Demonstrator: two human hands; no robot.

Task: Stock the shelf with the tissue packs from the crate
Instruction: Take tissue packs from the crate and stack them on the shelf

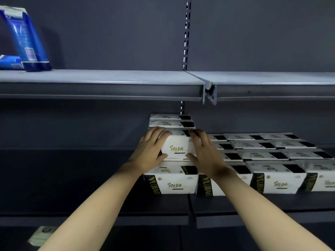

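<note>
Head view: I am gripping a white tissue pack (176, 146) between my left hand (150, 151) and right hand (204, 153), fingers curled over its top edge, as it is sitting on a stacked pack on the lower shelf (108, 205), beside the rows of packs (272, 160) on the right

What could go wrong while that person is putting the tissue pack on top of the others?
The held tissue pack, gripped by the left hand and right hand, sits on a second layer above the front pack; soft packs might slide, so it could slip off forward. The stack stands at the left end of the row with nothing beside it, so it may lean that way. Pushing back could nudge the rear packs.
</note>
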